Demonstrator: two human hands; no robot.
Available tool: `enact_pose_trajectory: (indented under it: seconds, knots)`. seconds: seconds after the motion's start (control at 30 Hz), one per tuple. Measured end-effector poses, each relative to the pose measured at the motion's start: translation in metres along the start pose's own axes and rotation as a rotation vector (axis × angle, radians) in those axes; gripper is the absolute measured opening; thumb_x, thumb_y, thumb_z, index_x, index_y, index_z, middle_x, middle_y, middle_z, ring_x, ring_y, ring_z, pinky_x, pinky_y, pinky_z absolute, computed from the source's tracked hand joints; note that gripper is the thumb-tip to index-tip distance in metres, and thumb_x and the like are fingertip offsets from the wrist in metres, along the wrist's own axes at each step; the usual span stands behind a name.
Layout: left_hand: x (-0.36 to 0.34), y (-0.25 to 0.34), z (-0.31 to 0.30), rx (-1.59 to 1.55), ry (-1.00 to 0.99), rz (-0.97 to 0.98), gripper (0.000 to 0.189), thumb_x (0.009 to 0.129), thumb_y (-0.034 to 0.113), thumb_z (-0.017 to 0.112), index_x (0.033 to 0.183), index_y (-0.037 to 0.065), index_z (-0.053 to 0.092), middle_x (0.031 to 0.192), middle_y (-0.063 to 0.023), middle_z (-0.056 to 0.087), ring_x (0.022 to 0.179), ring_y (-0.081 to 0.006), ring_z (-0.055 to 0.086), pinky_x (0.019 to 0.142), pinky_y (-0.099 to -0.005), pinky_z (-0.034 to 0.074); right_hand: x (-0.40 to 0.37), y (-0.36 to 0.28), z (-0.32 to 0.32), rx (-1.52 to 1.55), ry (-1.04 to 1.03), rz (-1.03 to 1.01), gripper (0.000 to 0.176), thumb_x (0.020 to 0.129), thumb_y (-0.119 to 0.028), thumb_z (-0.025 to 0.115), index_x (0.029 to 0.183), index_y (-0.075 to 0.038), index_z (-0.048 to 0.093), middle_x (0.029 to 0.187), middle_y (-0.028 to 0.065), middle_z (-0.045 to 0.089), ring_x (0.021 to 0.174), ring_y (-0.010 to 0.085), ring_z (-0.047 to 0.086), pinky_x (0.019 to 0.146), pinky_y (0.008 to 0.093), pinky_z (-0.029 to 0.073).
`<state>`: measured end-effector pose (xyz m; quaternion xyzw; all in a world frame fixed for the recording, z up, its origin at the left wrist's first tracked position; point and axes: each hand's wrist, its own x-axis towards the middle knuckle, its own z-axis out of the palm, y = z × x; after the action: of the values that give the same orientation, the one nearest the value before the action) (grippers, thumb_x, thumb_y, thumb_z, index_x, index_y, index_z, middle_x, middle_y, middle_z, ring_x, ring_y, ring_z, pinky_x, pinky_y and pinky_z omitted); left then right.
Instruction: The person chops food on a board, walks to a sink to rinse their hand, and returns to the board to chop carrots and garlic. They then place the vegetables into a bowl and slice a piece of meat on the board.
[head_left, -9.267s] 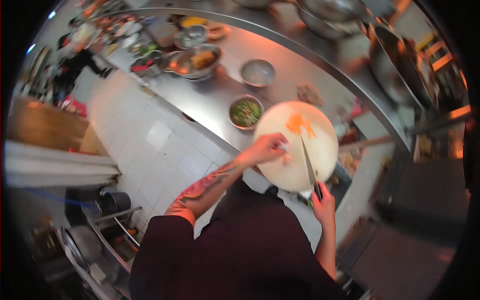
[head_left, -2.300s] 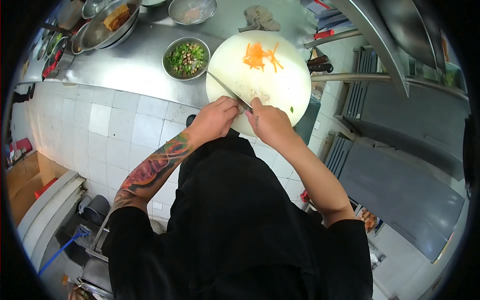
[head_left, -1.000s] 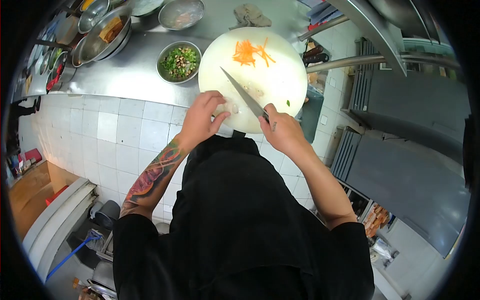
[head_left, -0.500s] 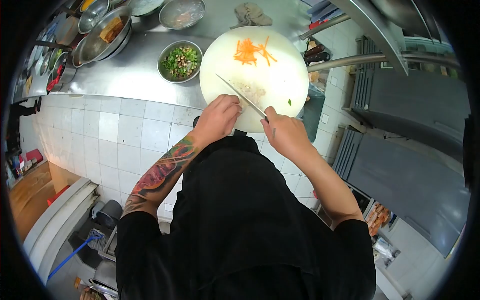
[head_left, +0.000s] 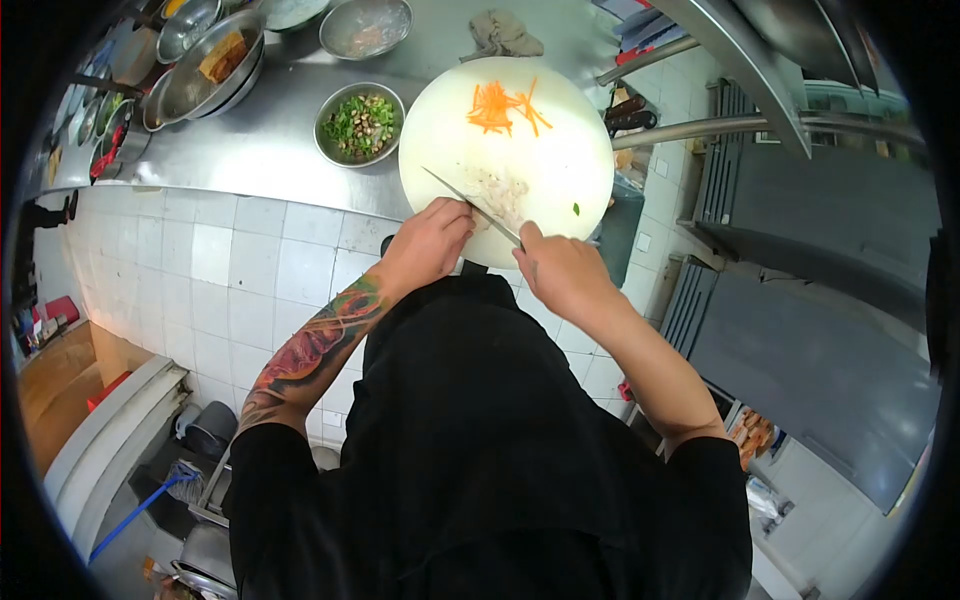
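A round white cutting board (head_left: 565, 160) lies on the steel counter in front of me. My right hand (head_left: 568, 275) is closed around the handle of a knife (head_left: 486, 217), whose blade slants to the upper left across the lower part of the board. Just left of the blade, my left hand (head_left: 432, 243) has its fingers curled down at the board's edge; whatever is under them is hidden. Finely chopped pale bits (head_left: 502, 190) are scattered beyond the blade. Orange carrot strips (head_left: 493, 107) form a small pile near the board's far side. A green leaf scrap (head_left: 576, 209) lies at the right.
Left of the board stands a metal bowl of chopped greens (head_left: 360, 124). Farther back are another metal bowl (head_left: 366, 28), a large bowl (head_left: 210, 80) with a brown piece in it, and a crumpled cloth (head_left: 503, 35). Knife handles (head_left: 630, 120) and a steel rail (head_left: 690, 128) are at the right.
The knife and both hands have shifted slightly left and a little lower in the view. More of the pale chopped bits show beside the blade.
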<state>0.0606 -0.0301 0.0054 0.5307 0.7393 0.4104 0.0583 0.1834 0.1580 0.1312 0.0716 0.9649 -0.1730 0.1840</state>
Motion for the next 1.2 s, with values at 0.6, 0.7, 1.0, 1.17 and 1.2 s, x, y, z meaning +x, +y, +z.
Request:
enact_pose_trajectory:
  seconds: [0.6,0.7,1.0,1.17,1.2]
  knots:
    - [-0.007,-0.002,0.002,0.004,0.01,-0.036,0.019,0.085,0.0,0.073,0.104,0.002,0.069,0.114,-0.0112,0.067,0.108,-0.0314,0.065,0.089,-0.0406,0.057,0.036,-0.006,0.028,-0.029,0.095,-0.03,0.022,0.104,-0.021,0.059,0.106,0.0,0.054,0.073,0.0234,0.07,0.071,0.0444,0.072,0.064,0.0545,0.056]
    - [-0.007,-0.001,0.0,-0.001,-0.006,-0.029,0.019,0.085,0.001,0.073,0.104,0.003,0.069,0.114,-0.0112,0.067,0.107,-0.032,0.065,0.089,-0.041,0.057,0.033,-0.001,0.006,-0.015,0.08,-0.04,0.022,0.105,-0.021,0.059,0.106,0.0,0.053,0.072,0.0228,0.07,0.07,0.0446,0.072,0.064,0.0552,0.056]
    - [-0.02,0.013,0.002,0.018,0.109,-0.052,0.019,0.083,-0.001,0.075,0.1,0.003,0.069,0.11,-0.0105,0.067,0.1,-0.0317,0.065,0.084,-0.0412,0.056,0.024,-0.004,0.028,0.007,0.035,-0.014,0.021,0.106,-0.024,0.059,0.109,-0.004,0.052,0.071,0.0211,0.069,0.067,0.0443,0.07,0.064,0.0551,0.055]
    - [-0.025,0.015,0.009,0.037,0.186,-0.094,0.022,0.08,-0.004,0.075,0.1,0.002,0.069,0.106,-0.0101,0.067,0.097,-0.0314,0.065,0.083,-0.041,0.055,0.018,-0.024,-0.014,0.042,0.054,0.0,0.019,0.106,-0.022,0.058,0.109,-0.004,0.052,0.073,0.0222,0.069,0.069,0.0457,0.07,0.065,0.0568,0.054]
    - [-0.027,0.015,0.009,0.031,0.201,-0.091,0.023,0.079,-0.005,0.075,0.1,0.002,0.07,0.106,-0.0101,0.067,0.097,-0.0313,0.065,0.083,-0.0411,0.055,0.015,-0.027,-0.016,0.085,0.099,0.0,0.019,0.106,-0.022,0.057,0.109,-0.004,0.052,0.074,0.0224,0.07,0.069,0.046,0.07,0.065,0.057,0.054]
